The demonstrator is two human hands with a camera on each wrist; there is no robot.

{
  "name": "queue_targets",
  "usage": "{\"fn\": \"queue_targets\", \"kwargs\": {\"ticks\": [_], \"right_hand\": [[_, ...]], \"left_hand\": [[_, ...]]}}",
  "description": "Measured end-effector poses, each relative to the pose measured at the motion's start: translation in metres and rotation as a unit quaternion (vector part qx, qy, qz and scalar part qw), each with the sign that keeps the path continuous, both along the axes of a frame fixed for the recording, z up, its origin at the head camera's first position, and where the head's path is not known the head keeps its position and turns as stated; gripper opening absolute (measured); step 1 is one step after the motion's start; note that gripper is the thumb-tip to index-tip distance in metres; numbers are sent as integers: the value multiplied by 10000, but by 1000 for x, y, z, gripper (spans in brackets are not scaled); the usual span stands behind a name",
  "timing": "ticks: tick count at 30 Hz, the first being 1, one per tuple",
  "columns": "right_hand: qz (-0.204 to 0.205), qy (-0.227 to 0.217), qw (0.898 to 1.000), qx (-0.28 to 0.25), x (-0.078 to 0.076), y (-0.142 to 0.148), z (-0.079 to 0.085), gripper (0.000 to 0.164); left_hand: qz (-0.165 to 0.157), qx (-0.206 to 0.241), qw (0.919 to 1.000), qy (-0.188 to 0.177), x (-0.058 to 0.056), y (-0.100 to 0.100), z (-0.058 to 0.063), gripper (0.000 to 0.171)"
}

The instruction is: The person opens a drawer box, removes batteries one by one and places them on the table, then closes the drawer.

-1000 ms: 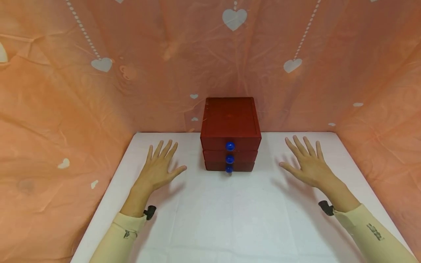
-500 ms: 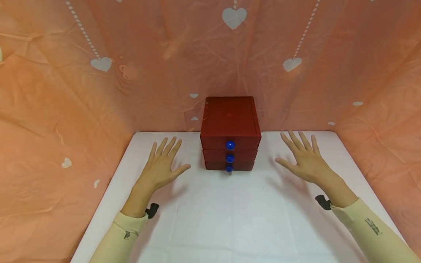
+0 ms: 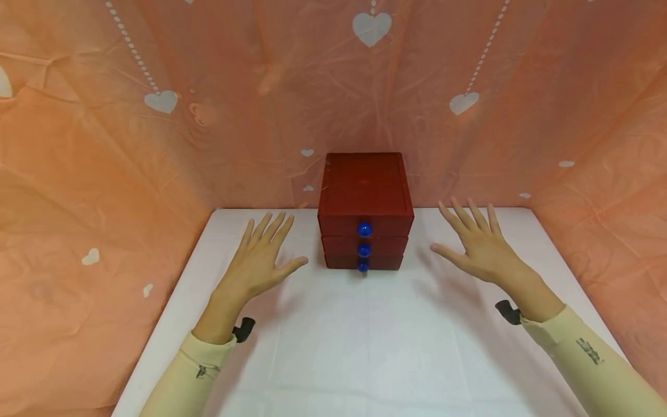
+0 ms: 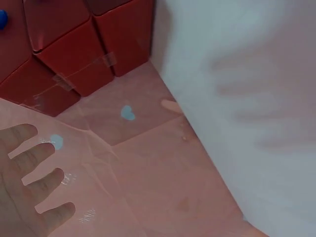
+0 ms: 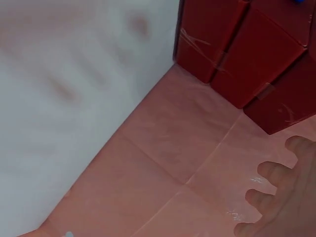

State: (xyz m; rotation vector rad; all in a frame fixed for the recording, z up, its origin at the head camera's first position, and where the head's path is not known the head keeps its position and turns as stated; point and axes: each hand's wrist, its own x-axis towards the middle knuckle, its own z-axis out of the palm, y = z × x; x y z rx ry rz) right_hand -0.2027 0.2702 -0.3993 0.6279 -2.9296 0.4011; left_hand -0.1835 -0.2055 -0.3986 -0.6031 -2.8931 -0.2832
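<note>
A red box of three stacked drawers (image 3: 366, 185) stands at the back middle of the white table, each front bearing a round blue knob (image 3: 365, 230). All the drawers look pushed in. My left hand (image 3: 255, 263) hovers over the table to the left of the box, fingers spread, holding nothing. On the other side my right hand (image 3: 482, 249) is held up likewise, its thumb pointing toward the box. Both wrist views show the box's side, with strips of clear tape across the drawer seams, and my fingertips apart from it.
The table (image 3: 365, 341) is covered in white cloth. Orange-pink cloth (image 3: 250, 116) printed with white hearts hangs right behind the box and along both sides. Small black devices (image 3: 244, 329) sit at both wrists.
Both hands have drifted inward and slightly forward, closer to the drawer box, with fingers still spread. The box has stayed where it was.
</note>
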Motion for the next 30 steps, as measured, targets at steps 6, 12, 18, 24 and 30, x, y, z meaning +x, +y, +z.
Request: {"fn": "queue_targets", "kwargs": {"ticks": [6,12,18,24,30], "right_hand": [[94,45,9999,-26,3,-6,7,94],[196,74,9998,-40,10,-14,11,92],[313,198,9993,-65,16,-21,14,91],[362,193,9991,-99,22,-27,15,92],[510,216,9983,-154,26,-31,15,91]], "left_hand": [[-99,-32,9999,-15,-3,6,13,98],[-252,-25,9996,103,-10,12,23,97],[-299,-60,9995,70,-16,18,30,98],[-342,-49,9994,-9,-22,25,39,100],[-432,27,9990,-132,-26,32,46,99]]}}
